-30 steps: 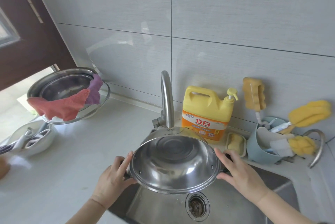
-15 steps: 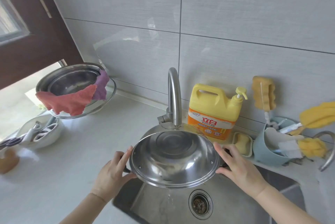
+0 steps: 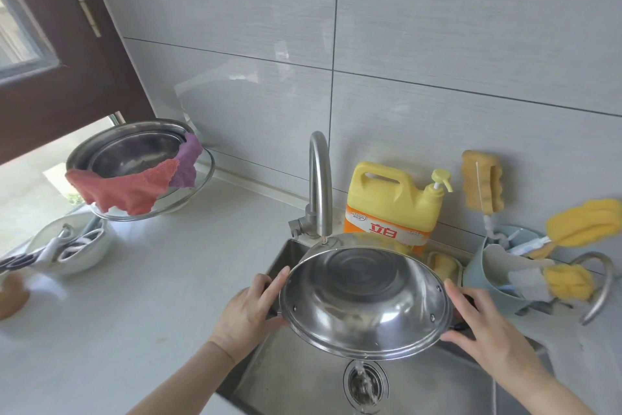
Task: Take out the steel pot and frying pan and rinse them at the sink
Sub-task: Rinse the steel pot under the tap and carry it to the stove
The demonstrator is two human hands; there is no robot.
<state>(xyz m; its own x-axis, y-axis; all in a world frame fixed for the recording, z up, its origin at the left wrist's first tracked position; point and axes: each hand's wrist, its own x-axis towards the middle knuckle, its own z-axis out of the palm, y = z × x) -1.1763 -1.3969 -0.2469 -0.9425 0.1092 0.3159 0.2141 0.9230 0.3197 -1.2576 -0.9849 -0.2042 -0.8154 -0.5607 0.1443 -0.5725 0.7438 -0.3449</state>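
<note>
Steel pot (image 3: 365,302) tipped further — water now pouring out.

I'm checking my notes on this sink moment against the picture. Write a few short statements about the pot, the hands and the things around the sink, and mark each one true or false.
1. Both hands hold the steel pot by its sides, the left hand and the right hand. True.
2. The pot stands flat on the counter. False: it is held tilted over the sink, with water running off its lower rim toward the drain.
3. A yellow detergent bottle stands behind the sink, right of the faucet. True.
4. The red cloth lies in the sink. False: it hangs over the rim of a steel bowl on the counter at the left.
5. The blue holder holds yellow sponge brushes. True.
</note>
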